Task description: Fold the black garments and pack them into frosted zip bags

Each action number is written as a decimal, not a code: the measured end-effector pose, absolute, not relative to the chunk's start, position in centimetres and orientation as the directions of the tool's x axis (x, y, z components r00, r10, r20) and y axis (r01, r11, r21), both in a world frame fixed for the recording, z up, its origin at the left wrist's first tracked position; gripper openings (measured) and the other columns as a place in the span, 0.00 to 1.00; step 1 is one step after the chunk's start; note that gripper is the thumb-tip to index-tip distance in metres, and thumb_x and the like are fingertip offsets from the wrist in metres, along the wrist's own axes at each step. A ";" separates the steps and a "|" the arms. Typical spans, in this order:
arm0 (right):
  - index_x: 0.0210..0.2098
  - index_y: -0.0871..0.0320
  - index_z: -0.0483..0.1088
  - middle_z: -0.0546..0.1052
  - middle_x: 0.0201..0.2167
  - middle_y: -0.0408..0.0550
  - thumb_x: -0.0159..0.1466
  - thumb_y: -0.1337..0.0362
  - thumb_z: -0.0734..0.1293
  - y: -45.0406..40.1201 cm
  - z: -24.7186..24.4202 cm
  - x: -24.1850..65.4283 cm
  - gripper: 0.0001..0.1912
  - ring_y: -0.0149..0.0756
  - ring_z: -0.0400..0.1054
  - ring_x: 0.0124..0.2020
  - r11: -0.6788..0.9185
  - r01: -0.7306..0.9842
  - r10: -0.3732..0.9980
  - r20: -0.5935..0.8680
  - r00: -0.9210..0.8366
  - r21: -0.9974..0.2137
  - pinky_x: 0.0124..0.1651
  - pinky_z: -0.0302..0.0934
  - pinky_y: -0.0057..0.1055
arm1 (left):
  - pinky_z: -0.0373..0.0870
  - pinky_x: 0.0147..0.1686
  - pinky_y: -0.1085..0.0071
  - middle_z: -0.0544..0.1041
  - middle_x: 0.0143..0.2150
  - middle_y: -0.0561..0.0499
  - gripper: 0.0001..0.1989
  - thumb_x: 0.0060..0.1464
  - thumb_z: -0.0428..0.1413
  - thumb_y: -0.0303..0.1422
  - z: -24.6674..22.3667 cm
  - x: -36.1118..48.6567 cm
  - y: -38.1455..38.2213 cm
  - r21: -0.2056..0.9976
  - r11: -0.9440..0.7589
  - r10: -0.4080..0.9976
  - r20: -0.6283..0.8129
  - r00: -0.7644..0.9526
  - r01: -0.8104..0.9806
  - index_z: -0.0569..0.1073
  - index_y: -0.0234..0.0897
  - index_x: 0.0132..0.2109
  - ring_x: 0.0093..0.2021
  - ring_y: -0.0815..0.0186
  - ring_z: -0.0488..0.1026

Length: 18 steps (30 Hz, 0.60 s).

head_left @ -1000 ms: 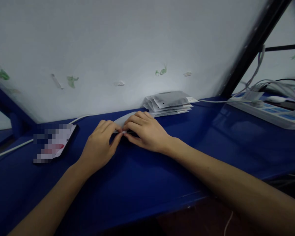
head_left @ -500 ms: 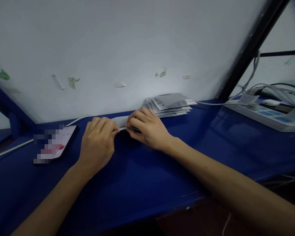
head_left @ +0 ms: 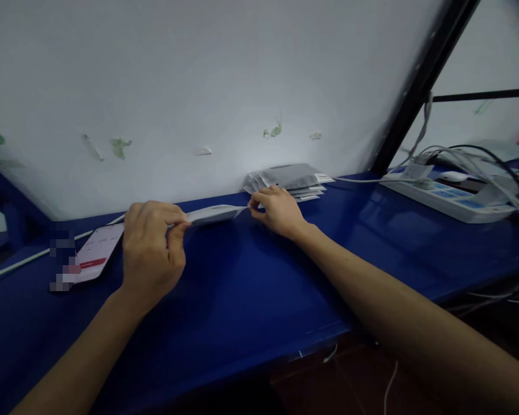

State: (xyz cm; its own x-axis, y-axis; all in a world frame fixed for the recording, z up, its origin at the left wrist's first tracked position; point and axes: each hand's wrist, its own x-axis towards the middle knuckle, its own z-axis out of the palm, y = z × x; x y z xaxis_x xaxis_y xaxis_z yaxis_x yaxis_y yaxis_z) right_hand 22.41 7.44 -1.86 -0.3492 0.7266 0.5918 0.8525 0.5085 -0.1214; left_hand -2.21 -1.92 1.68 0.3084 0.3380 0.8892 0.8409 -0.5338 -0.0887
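A flat, light grey packet [head_left: 214, 214] is stretched between my two hands, low over the blue desk [head_left: 259, 300]. My left hand [head_left: 153, 248] pinches its left end between thumb and fingers. At the other end, my right hand [head_left: 279, 212] grips a thin corner with its fingertips. The packet bulges a little in the middle, and its contents are hidden. Just behind my right hand lies a stack of similar grey packets [head_left: 292, 176], close to the wall.
A phone [head_left: 98, 251] with a lit screen lies left of my left hand, with a white cable [head_left: 21, 262] passing behind it. The white wall [head_left: 190, 86] rises at the back. On the right sits a large power strip [head_left: 450, 199] with tangled cables [head_left: 493, 167].
My hands have moved apart, the left one leftward and the right one rightward, so more of the packet shows between them. The view has shifted slightly.
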 end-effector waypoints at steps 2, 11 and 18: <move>0.39 0.54 0.74 0.79 0.39 0.48 0.64 0.66 0.64 7.3 -1.9 22.2 0.07 0.42 0.69 0.44 0.520 0.838 0.759 0.540 -0.365 -0.164 0.46 0.59 0.36 | 0.68 0.47 0.53 0.75 0.40 0.48 0.03 0.61 0.51 0.29 1.5 -1.8 -2.2 -0.086 -0.592 0.376 0.850 0.370 0.801 0.63 0.43 0.40 0.43 0.57 0.72; 0.48 0.59 0.72 0.79 0.45 0.51 0.64 0.65 0.64 7.9 -3.5 21.1 0.14 0.37 0.73 0.43 0.511 0.703 0.830 0.496 -0.255 -0.495 0.47 0.65 0.33 | 0.53 0.63 0.43 0.71 0.59 0.44 0.22 0.59 0.47 0.52 0.7 -2.0 -1.4 0.044 -0.552 0.810 0.264 0.523 0.833 0.70 0.41 0.48 0.59 0.50 0.67; 0.46 0.60 0.74 0.76 0.44 0.54 0.64 0.63 0.64 8.1 -3.8 20.9 0.13 0.37 0.72 0.41 0.499 0.702 0.836 0.495 -0.236 -0.508 0.47 0.65 0.36 | 0.65 0.50 0.39 0.72 0.58 0.36 0.30 0.62 0.40 0.55 0.1 -3.0 0.1 0.007 -0.153 0.951 0.274 0.145 0.988 0.71 0.38 0.55 0.59 0.37 0.66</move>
